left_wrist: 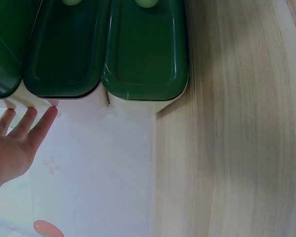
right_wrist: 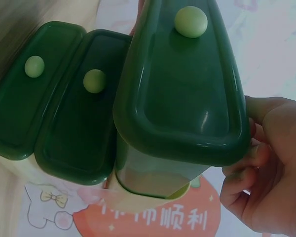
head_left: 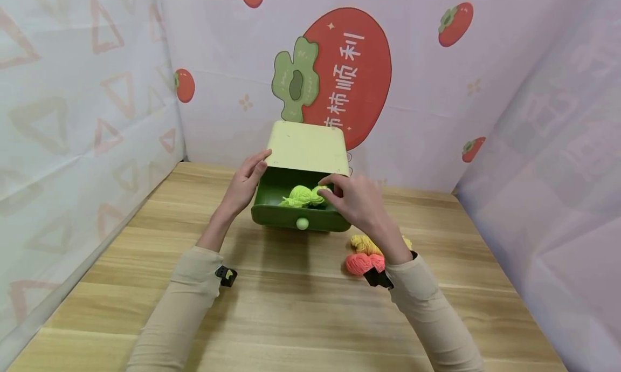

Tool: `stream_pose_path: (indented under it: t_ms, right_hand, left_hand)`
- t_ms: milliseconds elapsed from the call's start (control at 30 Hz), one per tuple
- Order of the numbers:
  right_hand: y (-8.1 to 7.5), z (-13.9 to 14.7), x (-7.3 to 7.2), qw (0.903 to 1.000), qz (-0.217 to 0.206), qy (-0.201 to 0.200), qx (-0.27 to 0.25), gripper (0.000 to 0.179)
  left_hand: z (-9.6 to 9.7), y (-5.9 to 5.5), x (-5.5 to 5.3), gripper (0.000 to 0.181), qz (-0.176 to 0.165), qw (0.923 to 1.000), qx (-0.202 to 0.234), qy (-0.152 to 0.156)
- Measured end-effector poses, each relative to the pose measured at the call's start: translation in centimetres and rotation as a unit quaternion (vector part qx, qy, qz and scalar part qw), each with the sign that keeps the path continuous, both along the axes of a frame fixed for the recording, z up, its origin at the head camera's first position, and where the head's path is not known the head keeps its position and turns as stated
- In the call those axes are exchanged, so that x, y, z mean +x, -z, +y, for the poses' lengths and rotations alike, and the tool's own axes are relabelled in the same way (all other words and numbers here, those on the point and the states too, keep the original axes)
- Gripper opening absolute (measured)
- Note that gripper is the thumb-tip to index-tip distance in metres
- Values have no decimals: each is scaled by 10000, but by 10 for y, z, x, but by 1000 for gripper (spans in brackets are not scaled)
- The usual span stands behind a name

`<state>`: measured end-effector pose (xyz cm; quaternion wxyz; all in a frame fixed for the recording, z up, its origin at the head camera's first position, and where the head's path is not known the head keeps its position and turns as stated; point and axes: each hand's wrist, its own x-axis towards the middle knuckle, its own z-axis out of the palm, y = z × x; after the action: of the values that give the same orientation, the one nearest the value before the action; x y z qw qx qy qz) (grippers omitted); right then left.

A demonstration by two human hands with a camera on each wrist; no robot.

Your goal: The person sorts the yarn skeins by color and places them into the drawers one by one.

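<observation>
A cream cabinet [head_left: 308,148] with green drawers stands on the table, its top drawer [head_left: 276,217] pulled out. Inside lies a twisted skein of yellow-green yarn [head_left: 299,195]. My right hand [head_left: 358,199] reaches in over the drawer's right side, thumb and index finger pinching the right end of the skein. In the right wrist view, the drawer front [right_wrist: 182,94] hides those fingertips, while other fingers [right_wrist: 239,185] show curled beside the drawer. My left hand [head_left: 242,186] rests against the cabinet's upper left edge; its extended fingers [left_wrist: 42,128] touch the cream side.
A yellow skein [head_left: 364,245] and a coral skein [head_left: 359,264] lie on the wooden table [head_left: 291,318] under my right forearm. Two lower drawers [right_wrist: 37,94] are closed, each with a round pale-green knob. Printed cloth walls [head_left: 218,129] enclose the table at the back and sides.
</observation>
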<state>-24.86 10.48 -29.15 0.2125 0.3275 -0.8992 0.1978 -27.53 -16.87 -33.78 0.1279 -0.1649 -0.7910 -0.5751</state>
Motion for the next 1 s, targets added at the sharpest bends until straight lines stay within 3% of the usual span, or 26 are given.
stream_pose_path:
  t_ms: [200, 433, 700, 1000]
  right_hand:
    - [9, 2, 12, 9983, 554, -169, -88, 16]
    - [14, -2, 28, 9892, 1341, -537, -229, 20]
    - [37, -13, 40, 9813, 1595, -1074, -10, 25]
    - [55, -19, 41, 9823, 1610, -951, 82, 21]
  left_hand:
    - [2, 4, 0, 45, -14, 10000, 24, -29]
    - [0, 2, -2, 45, 4, 10000, 69, -11]
    - [-1, 1, -1, 45, -46, 10000, 28, -23]
    - [-1, 1, 0, 45, -73, 10000, 36, -3]
